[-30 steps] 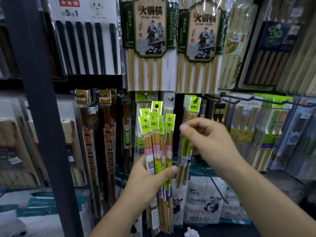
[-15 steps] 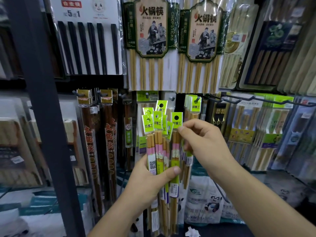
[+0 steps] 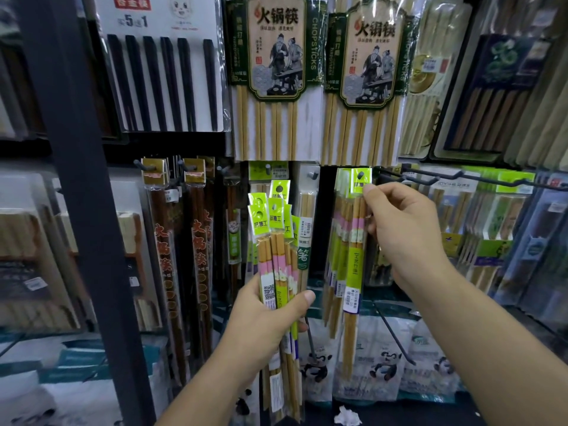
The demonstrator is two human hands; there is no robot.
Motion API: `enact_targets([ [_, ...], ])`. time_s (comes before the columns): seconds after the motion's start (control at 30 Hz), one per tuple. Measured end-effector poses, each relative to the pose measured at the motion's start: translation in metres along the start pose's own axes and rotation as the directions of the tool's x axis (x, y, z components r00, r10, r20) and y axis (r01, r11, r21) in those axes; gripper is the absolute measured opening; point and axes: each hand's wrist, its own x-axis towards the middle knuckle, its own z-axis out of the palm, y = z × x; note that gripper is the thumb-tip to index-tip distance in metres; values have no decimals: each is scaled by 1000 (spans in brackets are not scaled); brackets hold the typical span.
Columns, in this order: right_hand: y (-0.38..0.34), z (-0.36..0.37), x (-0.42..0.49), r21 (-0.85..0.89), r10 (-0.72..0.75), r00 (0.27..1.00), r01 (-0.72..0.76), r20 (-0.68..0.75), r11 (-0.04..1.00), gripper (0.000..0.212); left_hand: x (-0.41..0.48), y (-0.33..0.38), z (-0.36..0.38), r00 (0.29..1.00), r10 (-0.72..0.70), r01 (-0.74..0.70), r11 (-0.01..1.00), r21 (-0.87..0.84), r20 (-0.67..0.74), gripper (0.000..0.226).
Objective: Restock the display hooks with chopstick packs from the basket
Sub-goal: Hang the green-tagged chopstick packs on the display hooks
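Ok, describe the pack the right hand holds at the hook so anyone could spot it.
Find the right-hand green-framed chopstick pack up top. Directly below it, lime-headed packs hang on one hook. It is the frontmost pack, the only one pinched by the right hand.

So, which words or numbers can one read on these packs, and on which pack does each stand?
"火锅筷": left bamboo pack and right bamboo pack.
"CHOPSTICKS": side edge of the left bamboo pack.
"5" and "1": black chopstick card.
"箸": narrow pack behind the bundle in the left hand.
Green tags on the bundle and the hanging pack in the right hand: too blurred.
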Motion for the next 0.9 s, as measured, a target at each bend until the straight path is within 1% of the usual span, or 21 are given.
enact_targets([
  [0.2,6,-2,1,-36,15,1000,-14,23,999,27,-1,0,2,1000,10,-10,1000,3,6,29],
  [0.27,8,-4,0,-57,10,1000,-9,24,998,27,-2,1,1,1000,15,-15,1000,-2,17,38],
  [0.33,11,-6,-2,-78,-2,1000,3,15,997,24,-2,2,0,999,14,-13,1000,-23,30,50],
  [0.37,12,-7,-4,-79,-5,1000,5,2,997,21,-2,3,0,999,15,-13,999,-34,39,52],
  [0.43,11,-8,-9,-62,-9,1000,7,-25,998,19,-2,3,-1,998,21,-20,999,-32,55,48],
  [0.47,10,-8,-13,-56,-16,1000,15,-14,998,18,-1,3,-1,998,25,-24,999,-21,54,44],
  [0.5,8,-7,-19,-52,-22,999,24,33,998,17,-1,2,-1,998,31,-31,1000,-5,49,41],
  [0.53,6,-6,-26,-51,-24,993,30,118,998,16,0,1,-1,999,35,-36,999,12,39,39],
  [0.6,4,0,-41,-78,-9,945,36,326,996,10,1,0,1,999,40,-41,999,28,21,39],
  [0.63,5,5,-48,-100,2,915,42,403,994,8,1,0,3,999,44,-44,999,21,14,40],
  [0.67,7,9,-54,-116,9,895,48,446,992,6,1,0,4,999,49,-49,999,8,13,42],
  [0.77,12,19,-62,-119,12,898,45,441,992,1,0,1,5,997,66,-66,998,-16,35,44],
  [0.9,16,16,-59,-97,1,911,43,412,994,14,-2,2,3,995,97,-98,995,21,34,35],
])
